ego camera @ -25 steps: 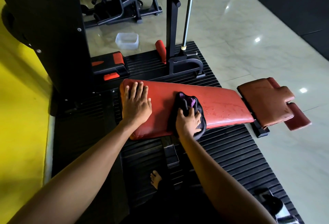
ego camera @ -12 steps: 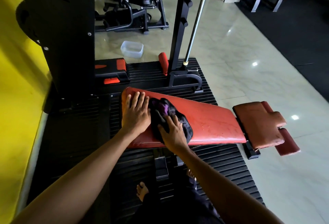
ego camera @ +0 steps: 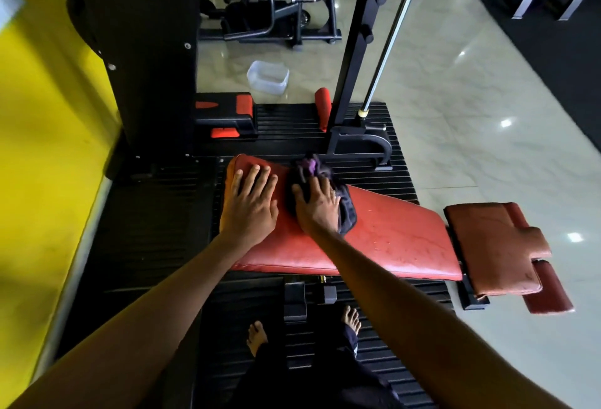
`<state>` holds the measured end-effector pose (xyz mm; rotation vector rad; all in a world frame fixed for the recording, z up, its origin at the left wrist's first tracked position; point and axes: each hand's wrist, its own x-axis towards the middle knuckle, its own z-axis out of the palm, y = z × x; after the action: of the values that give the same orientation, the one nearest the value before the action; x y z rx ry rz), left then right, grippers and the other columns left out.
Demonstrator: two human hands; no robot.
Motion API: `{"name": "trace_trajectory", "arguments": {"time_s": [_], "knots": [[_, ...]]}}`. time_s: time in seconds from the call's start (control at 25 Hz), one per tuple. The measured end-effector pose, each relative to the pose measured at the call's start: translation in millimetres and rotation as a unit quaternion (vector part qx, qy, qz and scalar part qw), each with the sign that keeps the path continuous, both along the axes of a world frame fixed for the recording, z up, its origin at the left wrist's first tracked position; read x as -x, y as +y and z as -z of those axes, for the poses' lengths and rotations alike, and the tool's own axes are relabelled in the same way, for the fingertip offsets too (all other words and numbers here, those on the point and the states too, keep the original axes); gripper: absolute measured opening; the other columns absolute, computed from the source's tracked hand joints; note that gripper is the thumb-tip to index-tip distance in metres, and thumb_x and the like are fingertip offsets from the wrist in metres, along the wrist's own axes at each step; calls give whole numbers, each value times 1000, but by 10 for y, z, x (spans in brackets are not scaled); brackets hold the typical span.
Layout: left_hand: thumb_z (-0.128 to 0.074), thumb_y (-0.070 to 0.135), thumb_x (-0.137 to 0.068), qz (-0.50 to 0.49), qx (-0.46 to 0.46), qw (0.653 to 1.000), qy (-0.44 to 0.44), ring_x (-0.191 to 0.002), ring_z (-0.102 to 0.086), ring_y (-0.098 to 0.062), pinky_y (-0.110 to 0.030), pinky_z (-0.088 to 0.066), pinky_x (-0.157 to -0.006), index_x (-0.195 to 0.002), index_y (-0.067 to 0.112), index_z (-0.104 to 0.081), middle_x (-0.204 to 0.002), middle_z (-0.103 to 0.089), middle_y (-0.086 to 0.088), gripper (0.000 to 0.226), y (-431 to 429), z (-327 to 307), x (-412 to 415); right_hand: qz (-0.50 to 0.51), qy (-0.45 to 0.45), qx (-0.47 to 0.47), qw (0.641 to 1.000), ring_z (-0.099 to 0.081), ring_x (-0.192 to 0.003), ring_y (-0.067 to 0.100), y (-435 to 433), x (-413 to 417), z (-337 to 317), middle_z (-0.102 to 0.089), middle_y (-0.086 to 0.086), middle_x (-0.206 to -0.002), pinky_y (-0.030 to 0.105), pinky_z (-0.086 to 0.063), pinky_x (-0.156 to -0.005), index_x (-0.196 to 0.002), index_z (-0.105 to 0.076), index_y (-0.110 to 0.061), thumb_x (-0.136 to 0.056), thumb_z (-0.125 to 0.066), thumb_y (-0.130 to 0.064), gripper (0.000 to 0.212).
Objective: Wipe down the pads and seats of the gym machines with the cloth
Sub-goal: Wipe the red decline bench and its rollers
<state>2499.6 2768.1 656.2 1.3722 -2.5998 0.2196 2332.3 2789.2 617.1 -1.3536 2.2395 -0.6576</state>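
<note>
Long red vinyl pad (ego camera: 390, 236), smooth, rounded at the corners and faintly scuffed, set above a black ribbed rubber mat (ego camera: 292, 122). The left hand (ego camera: 250, 203) lies flat on the pad's left end, grip wide with fingers straight. Just beside it, the right hand (ego camera: 317, 205), grip likewise wide, presses spread fingers onto a crumpled dark cloth (ego camera: 346, 210) with a purple fold, which lies on the pad near its far edge. A brownish-red notched seat pad (ego camera: 491, 246) adjoins the right end, and a clear rectangular plastic tub (ego camera: 268, 77) stands on the glossy tiled floor (ego camera: 455, 83) beyond the mat.
</note>
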Motion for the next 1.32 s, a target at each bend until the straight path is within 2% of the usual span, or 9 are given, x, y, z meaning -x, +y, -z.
{"name": "trace_trajectory", "arguments": {"time_s": [0.24,0.36,0.56,0.68,0.76,0.88,1.04,1.16,1.32], "knots": [[-37,36,-94,-32,-17,999,-30,-144,-38,-34,-56,-19,-121,-142,7,-55,-151,-48,-14,58,-2,-18,80,-75,30,-29,996,-38,-141,37,892,599,253,-36,13,-159,50,-31,-116,-154,-38,-19,-103,-44,-49,60],[-57,38,-91,-70,-49,993,-80,-142,-37,-39,-65,-18,-118,-140,4,-53,-147,-50,-15,59,-8,-83,286,-17,13,-80,997,-38,-140,40,474,1122,452,-32,12,-159,57,-32,-113,-160,-22,-24,-103,-42,-52,66],[-37,43,-99,-113,-108,978,-136,-151,-18,-33,-73,7,-114,-154,9,-32,-162,-29,-8,65,-76,-105,651,-44,-15,-29,998,-47,-131,38,-223,987,318,-46,10,-148,56,-36,-108,-157,-27,-27,-97,-49,-45,67],[-38,42,-99,-87,-111,979,-147,-152,-16,-34,-70,5,-116,-156,12,-28,-163,-27,-8,65,-115,-35,811,-127,-36,16,991,-37,-143,26,268,829,243,-37,2,-160,53,-30,-115,-162,-17,-31,-93,-47,-44,76],[-46,41,-97,-81,-122,980,-133,-147,-27,-38,-74,4,-113,-151,16,-41,-157,-38,-9,60,-138,5,912,-146,-30,11,989,-24,-152,21,662,966,338,-27,-2,-166,55,-21,-122,-162,-16,-35,-94,-44,-47,74],[-55,39,-92,-70,-127,983,-117,-134,-43,-39,-77,-9,-111,-137,18,-58,-142,-54,-10,50,-231,104,1113,-79,-19,-20,996,-28,-150,27,767,1469,664,-28,0,-165,59,-25,-119,-159,-25,-38,-88,-37,-52,74],[-47,41,-96,-61,-140,979,-135,-130,-47,-33,-71,-16,-113,-137,20,-57,-135,-58,-7,48,-361,197,1367,16,-27,-103,994,-36,-144,29,-53,1680,682,-41,4,-156,58,-24,-117,-149,-43,-31,-94,-44,-55,60],[-30,48,-100,-70,-144,974,-163,-132,-45,-30,-67,-13,-114,-147,24,-46,-140,-55,-4,55,-406,266,1407,-61,-32,-44,997,-38,-141,30,-244,1367,547,-46,6,-152,53,-27,-117,-147,-49,-32,-95,-44,-59,58],[-29,51,-99,-78,-129,974,-170,-130,-45,-29,-66,-10,-115,-147,25,-44,-140,-54,-2,56,-428,342,1425,-143,-25,-13,989,-20,-152,24,516,1335,597,-27,3,-165,50,-9,-126,-156,-31,-45,-95,-37,-68,65]]}}
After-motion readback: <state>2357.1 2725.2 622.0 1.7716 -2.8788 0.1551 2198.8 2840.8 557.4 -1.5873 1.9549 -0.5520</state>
